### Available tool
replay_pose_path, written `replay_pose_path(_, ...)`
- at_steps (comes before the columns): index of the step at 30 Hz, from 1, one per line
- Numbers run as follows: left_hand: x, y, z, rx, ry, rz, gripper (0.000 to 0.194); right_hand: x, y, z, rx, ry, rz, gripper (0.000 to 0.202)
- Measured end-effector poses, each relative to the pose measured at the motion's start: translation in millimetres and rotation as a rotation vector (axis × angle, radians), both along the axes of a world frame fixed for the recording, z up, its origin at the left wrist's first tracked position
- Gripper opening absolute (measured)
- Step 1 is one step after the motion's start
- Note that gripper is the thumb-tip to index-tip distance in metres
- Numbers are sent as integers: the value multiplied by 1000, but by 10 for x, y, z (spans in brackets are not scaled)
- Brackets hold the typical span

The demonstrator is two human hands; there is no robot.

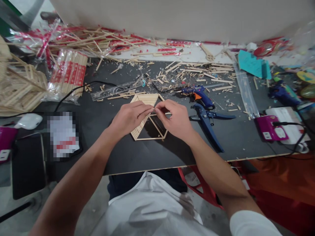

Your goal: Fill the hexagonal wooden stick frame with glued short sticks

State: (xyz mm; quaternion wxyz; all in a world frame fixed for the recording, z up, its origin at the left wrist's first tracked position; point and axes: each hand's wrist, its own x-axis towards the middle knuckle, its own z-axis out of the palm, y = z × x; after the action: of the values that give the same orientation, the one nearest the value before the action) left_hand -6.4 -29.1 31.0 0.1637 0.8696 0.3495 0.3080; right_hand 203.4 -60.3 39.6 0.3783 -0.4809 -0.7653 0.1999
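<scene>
Head: partly slatted hexagonal stick frame point(142, 126)

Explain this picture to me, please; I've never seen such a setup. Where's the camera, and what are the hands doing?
There is no machine: a person works bare-handed, filmed by a head-worn camera looking forward and down. The left hand and right hand meet, fingertips pinched, over a hexagonal stick frame, partly filled with slats. Anything in their grip is too small to identify. On the dark tabletop, a blue glue gun and blue-handled cutter lie to the right; a clear ruler and bagged chopsticks lie to the left.
</scene>
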Motion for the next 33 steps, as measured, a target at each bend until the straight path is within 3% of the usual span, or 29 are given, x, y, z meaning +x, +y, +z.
replay_pose_path(8,24,-36,5,15,49,-18,33,-74,-17,-40,-61,65,-50,17)
replay_pose_path(12,11,-16,9,53,60,-3,32,29,57,-35,-31,-61,-82,14)
replay_pose_path(15,-27,45,-14,57,49,112,31,388,178,-85,64,-273,-368,12)
replay_pose_path(18,-70,126,-71,29,18,288,28,869,299,-254,48,-419,-698,37)
replay_pose_path(21,-97,182,-133,-27,-22,404,23,1208,393,-476,-96,-505,-821,61)
replay_pose_path(24,-105,197,-166,-57,-21,452,19,1325,460,-599,-158,-508,-833,62)
replay_pose_path(29,-98,185,-174,15,3,470,19,1286,468,-444,-167,-519,-811,48)
replay_pose_path(33,-89,164,-167,-2,16,513,19,1161,410,-261,-24,-521,-797,44)
